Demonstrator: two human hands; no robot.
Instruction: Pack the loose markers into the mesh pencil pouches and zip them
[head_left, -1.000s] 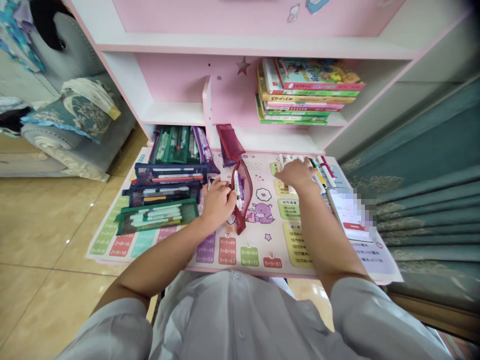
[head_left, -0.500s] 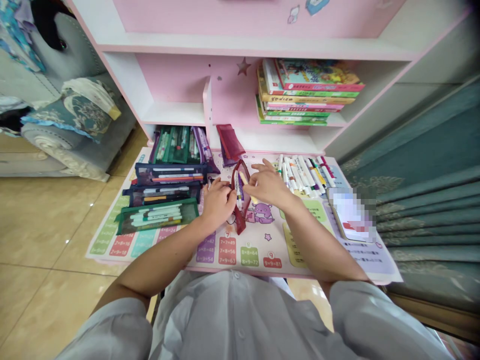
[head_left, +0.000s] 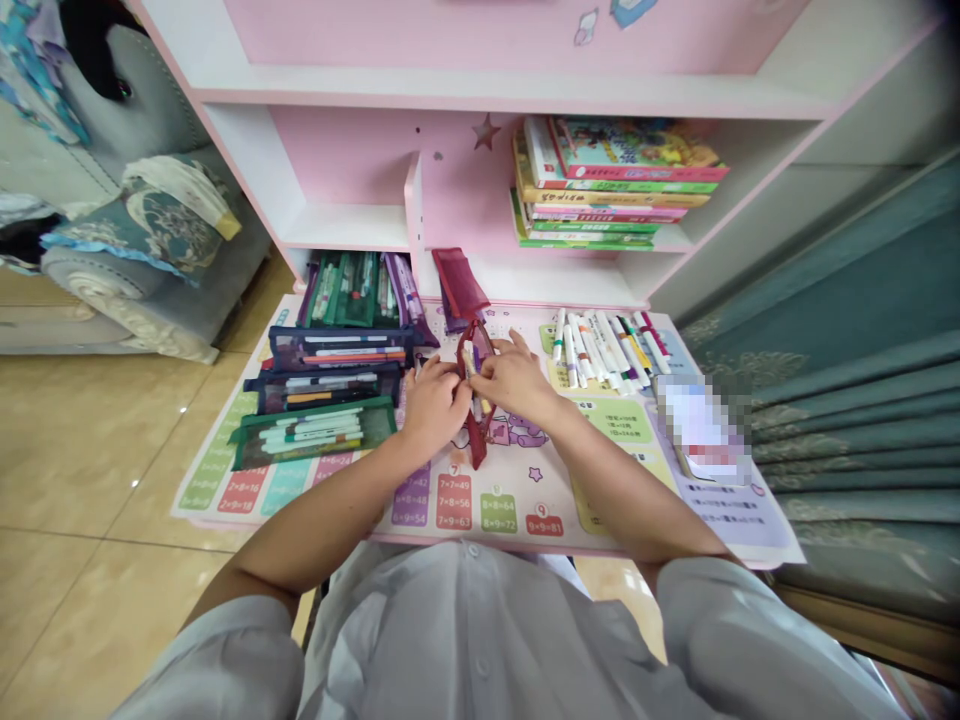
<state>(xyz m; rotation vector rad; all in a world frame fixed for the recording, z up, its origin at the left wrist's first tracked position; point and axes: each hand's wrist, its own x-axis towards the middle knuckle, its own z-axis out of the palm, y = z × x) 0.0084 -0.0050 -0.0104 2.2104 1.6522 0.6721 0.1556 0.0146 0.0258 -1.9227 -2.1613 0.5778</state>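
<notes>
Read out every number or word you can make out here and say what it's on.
"7×7=49", "7×8=56", "7×9=63": red box on the desk mat.
"8×8=64", "8×9=72": green box beside it.
"9×9=81": small red box further along.
Circled "7", "8", "9": above those boxes.
Book spines, pale green box, markers, mesh pouch: print too small to read.
Phone screen: blurred.

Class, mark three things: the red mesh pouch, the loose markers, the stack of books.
red mesh pouch [head_left: 475, 447]: head view, on its lower tip.
loose markers [head_left: 604, 350]: head view, middle of the row.
stack of books [head_left: 607, 185]: head view, spines mid-stack.
</notes>
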